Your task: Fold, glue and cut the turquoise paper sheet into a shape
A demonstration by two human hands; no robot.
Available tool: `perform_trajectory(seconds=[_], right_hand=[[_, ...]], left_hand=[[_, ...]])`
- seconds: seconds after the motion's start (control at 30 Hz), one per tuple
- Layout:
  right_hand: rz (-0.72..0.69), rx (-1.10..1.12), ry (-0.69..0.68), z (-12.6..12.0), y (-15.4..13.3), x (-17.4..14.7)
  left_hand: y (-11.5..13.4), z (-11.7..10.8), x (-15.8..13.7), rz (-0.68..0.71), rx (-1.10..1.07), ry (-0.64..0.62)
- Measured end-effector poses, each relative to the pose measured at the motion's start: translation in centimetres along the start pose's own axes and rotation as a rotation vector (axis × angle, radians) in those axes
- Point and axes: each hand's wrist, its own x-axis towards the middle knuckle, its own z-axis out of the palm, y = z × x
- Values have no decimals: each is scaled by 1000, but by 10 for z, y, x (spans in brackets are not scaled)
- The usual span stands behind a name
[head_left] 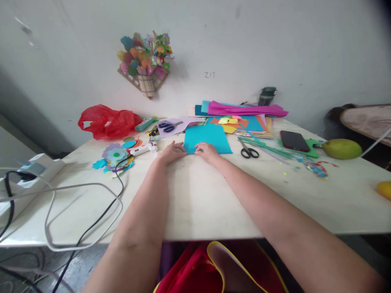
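Note:
A bright blue sheet of craft paper point(209, 134) lies flat on the table in front of me. My left hand point(172, 153) rests at its near left corner, fingers spread and the fingertips at the paper's edge. On the near edge, my right hand point(208, 152) has its fingers curled together in a pinch on the paper. Black-handled scissors point(249, 152) lie just right of the sheet. To the left of my left hand is a white glue gun point(140, 149) with a black cord.
Paper flower cutouts point(114, 156), a red plastic bag point(108, 122) and dark blue scissors point(169, 126) sit left. Coloured papers point(247, 109) lie behind. At right are green strips point(269, 148), a phone point(294, 141) and a yellow-green fruit point(342, 149). Cables point(100, 185) cross the left side.

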Motion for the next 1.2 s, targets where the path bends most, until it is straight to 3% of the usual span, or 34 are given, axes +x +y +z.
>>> perform_trajectory(seconds=[0.73, 1.2], right_hand=[[-65, 32, 72, 9, -1, 5], [29, 0, 45, 12, 0, 9]], left_hand=[[-15, 6, 6, 77, -128, 30], [-17, 8, 6, 73, -132, 70]])
